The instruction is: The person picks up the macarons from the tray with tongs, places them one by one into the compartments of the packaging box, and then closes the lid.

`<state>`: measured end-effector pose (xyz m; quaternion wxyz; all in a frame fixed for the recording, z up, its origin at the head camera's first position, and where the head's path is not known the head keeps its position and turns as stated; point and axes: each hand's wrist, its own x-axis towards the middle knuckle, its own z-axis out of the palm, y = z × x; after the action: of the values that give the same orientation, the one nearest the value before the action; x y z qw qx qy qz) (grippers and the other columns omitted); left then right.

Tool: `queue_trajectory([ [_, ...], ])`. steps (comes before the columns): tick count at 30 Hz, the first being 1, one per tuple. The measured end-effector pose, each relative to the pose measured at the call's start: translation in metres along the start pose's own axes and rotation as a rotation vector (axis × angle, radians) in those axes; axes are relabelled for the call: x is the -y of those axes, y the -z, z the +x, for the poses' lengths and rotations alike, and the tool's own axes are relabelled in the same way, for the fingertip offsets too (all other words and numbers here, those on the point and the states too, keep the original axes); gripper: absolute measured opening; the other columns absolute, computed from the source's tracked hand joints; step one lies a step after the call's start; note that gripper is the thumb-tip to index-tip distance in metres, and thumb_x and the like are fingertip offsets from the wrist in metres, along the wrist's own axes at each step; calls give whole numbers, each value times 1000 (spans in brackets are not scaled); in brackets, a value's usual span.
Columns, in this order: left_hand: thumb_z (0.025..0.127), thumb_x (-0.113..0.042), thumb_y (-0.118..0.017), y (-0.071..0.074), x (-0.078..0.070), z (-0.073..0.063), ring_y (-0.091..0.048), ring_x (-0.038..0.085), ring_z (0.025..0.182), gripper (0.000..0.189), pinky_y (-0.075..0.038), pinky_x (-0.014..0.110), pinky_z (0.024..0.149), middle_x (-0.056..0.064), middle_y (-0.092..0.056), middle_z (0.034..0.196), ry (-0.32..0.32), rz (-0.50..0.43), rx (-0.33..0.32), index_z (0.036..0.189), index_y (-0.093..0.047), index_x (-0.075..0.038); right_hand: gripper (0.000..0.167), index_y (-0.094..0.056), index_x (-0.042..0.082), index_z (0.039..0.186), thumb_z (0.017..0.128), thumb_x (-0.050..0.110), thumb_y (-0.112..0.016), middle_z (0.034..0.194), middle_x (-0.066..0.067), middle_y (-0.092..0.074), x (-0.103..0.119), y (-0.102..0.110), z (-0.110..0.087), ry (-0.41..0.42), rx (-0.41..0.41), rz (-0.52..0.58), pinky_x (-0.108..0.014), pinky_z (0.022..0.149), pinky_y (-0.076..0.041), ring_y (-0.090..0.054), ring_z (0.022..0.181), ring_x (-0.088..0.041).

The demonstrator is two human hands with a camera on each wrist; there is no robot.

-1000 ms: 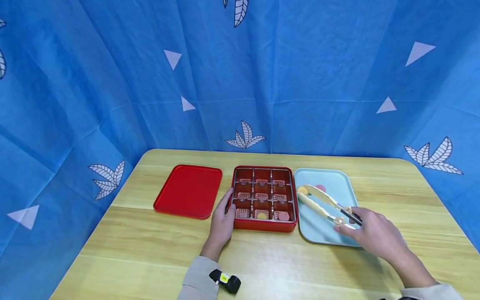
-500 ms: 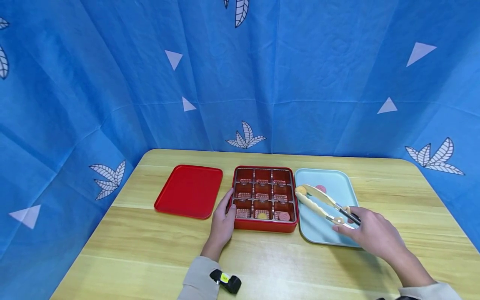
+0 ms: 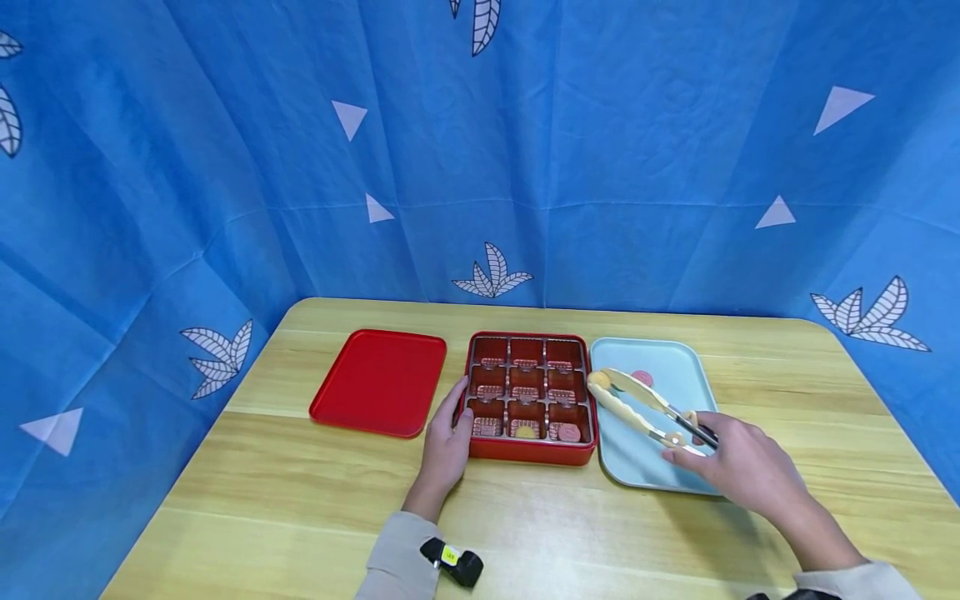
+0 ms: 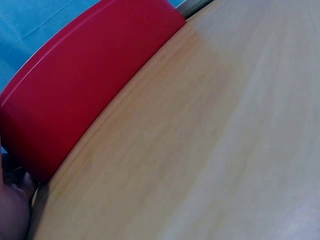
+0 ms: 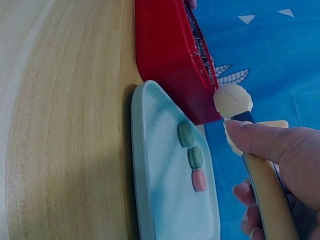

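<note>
My left hand (image 3: 444, 446) rests against the left side of a red box (image 3: 528, 451), its thumb by the near corner. The box has a brown divided insert; a yellow macaron (image 3: 524, 429) lies in the front middle compartment and a pink macaron (image 3: 567, 432) in the front right one. In my right hand (image 3: 753, 467) I hold cream-tipped tongs (image 3: 626, 410). Their tips pinch another yellow macaron (image 3: 599, 380), close to the box's right rim in the head view. Below the tongs, a pink macaron (image 5: 198, 180) and two green macarons (image 5: 195, 157) sit on a pale blue tray (image 5: 165, 200).
To the left of the box lies a flat red lid (image 3: 378, 383) on the wooden table (image 3: 517, 533). The pale blue tray stands right beside the box's right wall. A blue patterned curtain (image 3: 637, 167) hangs behind the table.
The tongs with the yellow macaron have shifted slightly left, toward the box. My left hand and the box have stayed in place.
</note>
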<state>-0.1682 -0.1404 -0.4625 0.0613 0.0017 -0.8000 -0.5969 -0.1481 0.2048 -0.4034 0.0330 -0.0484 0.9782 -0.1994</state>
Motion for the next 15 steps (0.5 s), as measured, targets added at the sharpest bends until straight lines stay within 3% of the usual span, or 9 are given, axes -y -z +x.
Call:
queue_trajectory([
  [15, 98, -8, -41, 0, 1, 0, -30, 26, 139, 47, -30, 47, 111, 9, -36, 149, 2, 7, -2, 145, -37, -11, 47, -60, 17, 87, 72, 60, -70, 65, 1, -43, 3, -2, 2, 5, -2, 10, -28, 47, -29, -40, 60, -15],
])
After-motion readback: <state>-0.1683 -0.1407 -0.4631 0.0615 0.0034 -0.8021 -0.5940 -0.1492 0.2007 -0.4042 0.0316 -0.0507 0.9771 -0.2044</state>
